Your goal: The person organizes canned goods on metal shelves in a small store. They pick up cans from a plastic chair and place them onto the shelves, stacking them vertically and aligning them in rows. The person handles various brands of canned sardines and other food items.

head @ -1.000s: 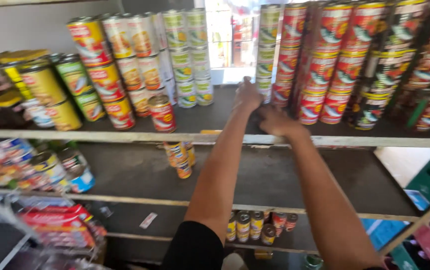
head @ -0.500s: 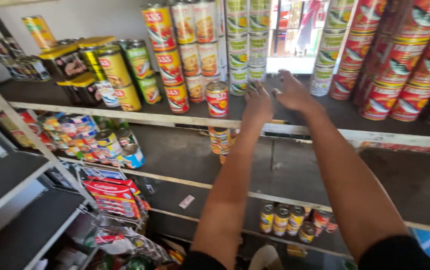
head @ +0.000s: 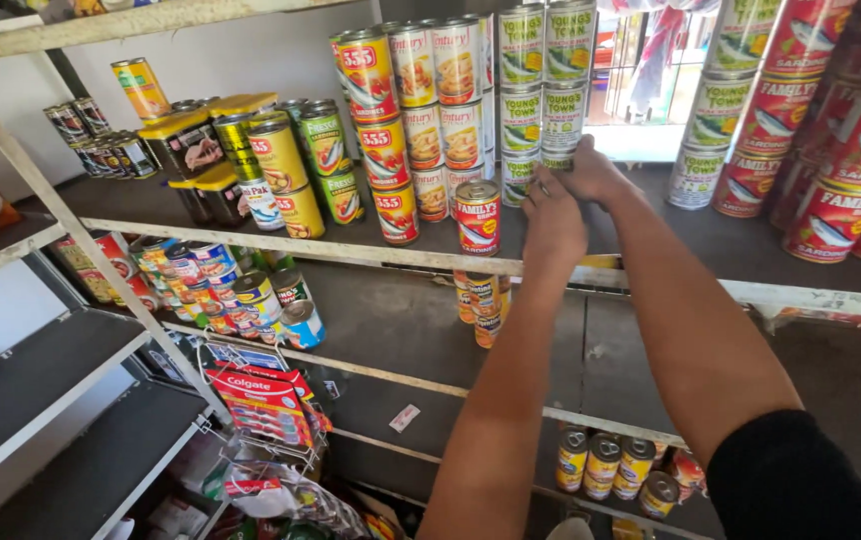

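Both my arms reach up to the upper shelf (head: 651,285). My left hand (head: 554,218) and my right hand (head: 596,170) close together around the lowest green-and-white labelled can (head: 557,160) of a tall stack (head: 546,70). My left hand's fingers curl on the can's left side, and my right hand presses on its right side. A single red-labelled can (head: 477,218) stands alone just left of my left hand, near the shelf's front edge. My hands hide most of the gripped can.
Stacks of red cans (head: 831,130) fill the shelf's right side, with red, yellow and green cans (head: 371,140) at its left. Lower shelves hold small cans (head: 481,300), mixed tins (head: 221,290) and more cans (head: 611,462). A wire rack carries red boxes (head: 261,395).
My view has shifted left and closer. Both hands were spread open over the shelf; they have come together and closed on the bottom can of the green-and-white stack.
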